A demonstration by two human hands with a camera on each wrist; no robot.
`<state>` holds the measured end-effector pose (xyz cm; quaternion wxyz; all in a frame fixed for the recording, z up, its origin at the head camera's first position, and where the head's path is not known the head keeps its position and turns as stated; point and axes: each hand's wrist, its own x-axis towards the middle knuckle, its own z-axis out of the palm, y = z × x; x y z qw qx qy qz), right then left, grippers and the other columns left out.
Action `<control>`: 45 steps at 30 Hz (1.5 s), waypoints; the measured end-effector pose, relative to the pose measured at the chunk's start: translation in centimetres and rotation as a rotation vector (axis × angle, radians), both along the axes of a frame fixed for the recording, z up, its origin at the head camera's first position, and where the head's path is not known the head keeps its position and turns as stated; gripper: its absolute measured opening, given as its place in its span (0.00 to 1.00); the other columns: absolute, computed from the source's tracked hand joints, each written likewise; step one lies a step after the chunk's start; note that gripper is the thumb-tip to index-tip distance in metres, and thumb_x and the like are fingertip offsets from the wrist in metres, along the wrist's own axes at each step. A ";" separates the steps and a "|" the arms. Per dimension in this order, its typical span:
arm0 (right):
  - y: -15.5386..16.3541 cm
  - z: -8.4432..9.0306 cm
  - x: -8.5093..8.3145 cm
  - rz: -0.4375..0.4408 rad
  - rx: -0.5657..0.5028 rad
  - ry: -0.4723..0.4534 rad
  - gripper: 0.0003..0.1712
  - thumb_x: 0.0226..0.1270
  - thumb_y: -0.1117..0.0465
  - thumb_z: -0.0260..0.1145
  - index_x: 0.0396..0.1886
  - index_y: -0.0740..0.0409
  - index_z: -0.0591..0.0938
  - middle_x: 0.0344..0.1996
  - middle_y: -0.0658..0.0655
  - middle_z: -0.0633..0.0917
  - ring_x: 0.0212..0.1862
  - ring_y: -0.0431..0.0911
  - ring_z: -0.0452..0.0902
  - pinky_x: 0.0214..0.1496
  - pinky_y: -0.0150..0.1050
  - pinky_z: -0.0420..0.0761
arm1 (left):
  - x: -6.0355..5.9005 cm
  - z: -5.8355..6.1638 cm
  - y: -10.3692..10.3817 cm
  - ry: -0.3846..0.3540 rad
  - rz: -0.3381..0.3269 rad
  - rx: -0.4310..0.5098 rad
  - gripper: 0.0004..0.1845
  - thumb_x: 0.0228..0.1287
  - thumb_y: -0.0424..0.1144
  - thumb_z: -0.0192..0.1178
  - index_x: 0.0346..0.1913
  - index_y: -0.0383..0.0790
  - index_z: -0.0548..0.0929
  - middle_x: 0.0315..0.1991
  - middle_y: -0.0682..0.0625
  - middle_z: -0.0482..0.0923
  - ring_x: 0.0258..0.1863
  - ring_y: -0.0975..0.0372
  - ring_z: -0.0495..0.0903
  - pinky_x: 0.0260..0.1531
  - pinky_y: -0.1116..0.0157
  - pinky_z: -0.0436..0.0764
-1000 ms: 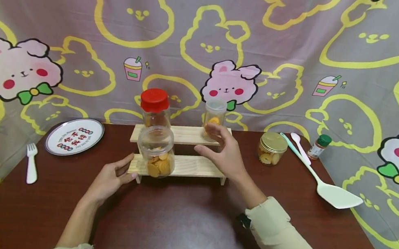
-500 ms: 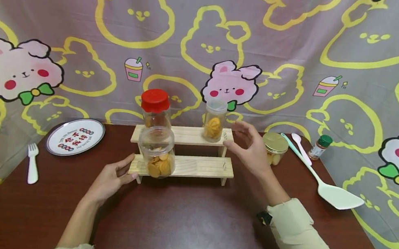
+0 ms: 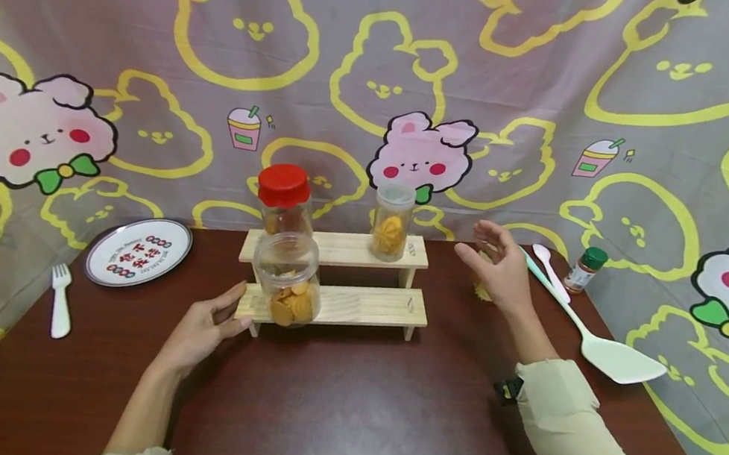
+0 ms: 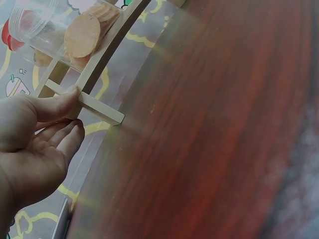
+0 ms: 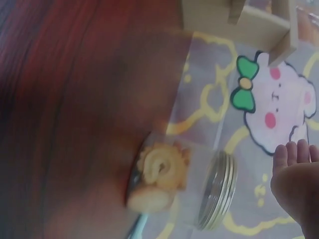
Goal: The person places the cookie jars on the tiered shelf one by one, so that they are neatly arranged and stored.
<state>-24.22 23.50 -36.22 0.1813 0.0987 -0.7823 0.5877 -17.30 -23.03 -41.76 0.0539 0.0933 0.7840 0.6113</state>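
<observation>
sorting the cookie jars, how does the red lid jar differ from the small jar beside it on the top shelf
The red lid jar has an opaque red cap; the small jar has a clear, pale one. The red lid jar is wider and stands at the left end of the top shelf, partly hidden behind a front jar; the small jar is narrower, near the right end, in full view. Both stand upright, have clear walls, and neither hand touches them.

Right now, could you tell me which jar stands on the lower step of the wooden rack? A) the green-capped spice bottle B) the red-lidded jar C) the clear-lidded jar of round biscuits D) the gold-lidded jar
C: the clear-lidded jar of round biscuits sits at the left end of the lower step, next to the left hand; the red-lidded jar stands on the upper step behind it.
</observation>
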 end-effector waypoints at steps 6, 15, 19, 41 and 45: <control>1.4 -0.2 -0.4 -0.029 0.032 -0.018 0.37 0.67 0.56 0.73 0.70 0.67 0.71 0.64 0.64 0.76 0.68 0.55 0.69 0.72 0.49 0.69 | 0.0 -0.2 -0.2 0.004 0.008 -0.012 0.36 0.69 0.25 0.62 0.75 0.23 0.58 0.77 0.34 0.53 0.76 0.49 0.53 0.60 0.79 0.67; 4.2 -0.9 -1.3 -0.176 0.060 -0.063 0.38 0.66 0.51 0.73 0.69 0.66 0.72 0.64 0.65 0.76 0.68 0.57 0.68 0.73 0.50 0.68 | -0.1 -0.2 0.0 0.019 0.008 -0.015 0.36 0.66 0.26 0.65 0.74 0.23 0.61 0.77 0.34 0.55 0.76 0.50 0.54 0.64 0.74 0.66; 5.4 -1.4 -1.5 -0.185 0.062 -0.114 0.40 0.67 0.51 0.72 0.72 0.65 0.70 0.67 0.65 0.74 0.70 0.58 0.66 0.75 0.49 0.66 | 0.0 -0.1 0.3 0.020 0.002 -0.007 0.36 0.66 0.26 0.65 0.74 0.23 0.62 0.77 0.34 0.55 0.76 0.50 0.54 0.66 0.71 0.65; 7.1 -3.0 -1.3 -0.180 0.250 -0.234 0.52 0.62 0.49 0.75 0.76 0.70 0.61 0.72 0.73 0.66 0.70 0.64 0.63 0.68 0.58 0.66 | 0.0 -0.1 0.5 0.012 0.005 0.008 0.36 0.67 0.23 0.63 0.74 0.22 0.59 0.77 0.34 0.55 0.75 0.50 0.56 0.64 0.75 0.66; 7.1 -3.2 -1.3 -0.180 0.259 -0.230 0.52 0.62 0.50 0.75 0.75 0.72 0.62 0.69 0.76 0.67 0.64 0.64 0.67 0.63 0.56 0.69 | 0.0 0.0 0.5 0.010 0.010 0.000 0.36 0.66 0.23 0.63 0.74 0.22 0.59 0.76 0.34 0.55 0.75 0.49 0.56 0.64 0.75 0.66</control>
